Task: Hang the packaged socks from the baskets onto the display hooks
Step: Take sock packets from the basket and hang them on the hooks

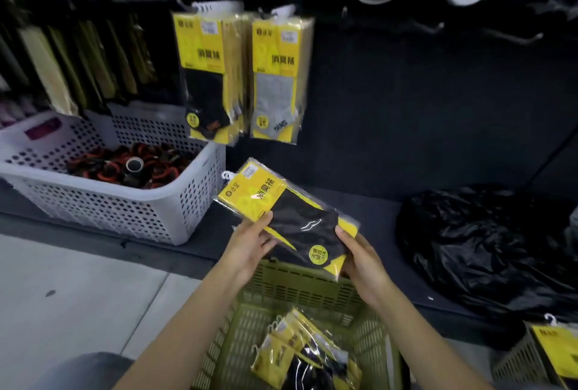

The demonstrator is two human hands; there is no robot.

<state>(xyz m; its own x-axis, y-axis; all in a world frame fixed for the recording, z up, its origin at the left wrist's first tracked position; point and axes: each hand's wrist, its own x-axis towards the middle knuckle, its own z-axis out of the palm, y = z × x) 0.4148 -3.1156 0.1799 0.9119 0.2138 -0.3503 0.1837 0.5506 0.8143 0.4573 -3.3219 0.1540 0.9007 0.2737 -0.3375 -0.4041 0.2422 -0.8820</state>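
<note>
In the upper left of the frame a row of dark hanging packets (78, 58) is too blurred to read. Below it a white perforated basket (125, 208) stands on a low dark shelf (375, 220) and holds a heap of black-and-orange rolls (134, 167), their kind hard to tell. At lower left a grey-clad knee (90, 367) is cut by the frame edge above the pale floor (78, 280). Right of the white basket two bunches hang on the dark wall, side by side: black sock packs (208, 77) and grey sock packs (278, 77), their hooks hidden behind the card tops. At centre the left hand (247, 249) and right hand (362, 261) grasp one black sock pack (294, 217) between them, tilted, its white hanger towards the upper left. The left thumb lies on its face with the fingers (269, 242) curled beneath, and the right hand clasps its lower end. It is held over the far rim of a green basket (300, 292), which contains more yellow-and-black packs (306, 352), partly cut off by the bottom edge. Further right a crumpled black plastic bag (488, 249) sits on the shelf, its contents hidden. Above it, bare display hooks (525, 38) are faint and blurred. At lower right a second basket (516, 361), mostly out of frame, holds a yellow pack (555, 349).
</note>
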